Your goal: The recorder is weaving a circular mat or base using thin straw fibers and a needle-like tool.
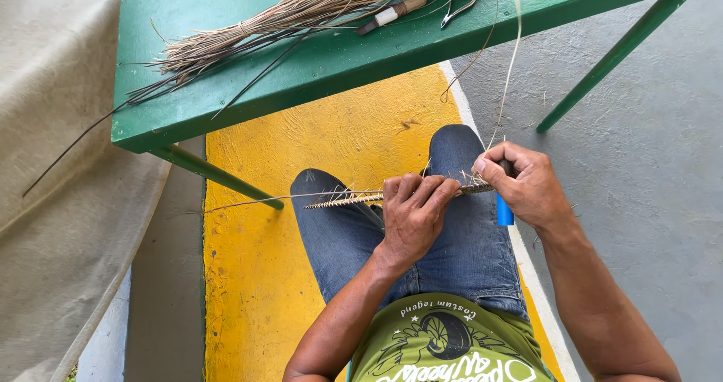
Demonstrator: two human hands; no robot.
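Over my lap, my left hand (414,212) grips a thin woven strip of plant fibre (343,200) that sticks out to the left with loose stalk ends. My right hand (527,182) pinches the strip's right end together with a long pale strand (512,58) that runs up past the table. A blue-handled tool (504,212) pokes out below my right hand's fingers.
A green metal table (316,58) stands ahead, carrying a tied bundle of dry stalks (286,16), a wooden-handled knife (392,13) and small metal pliers (457,9). A beige tarp (53,163) hangs at left. Yellow and grey floor lies below.
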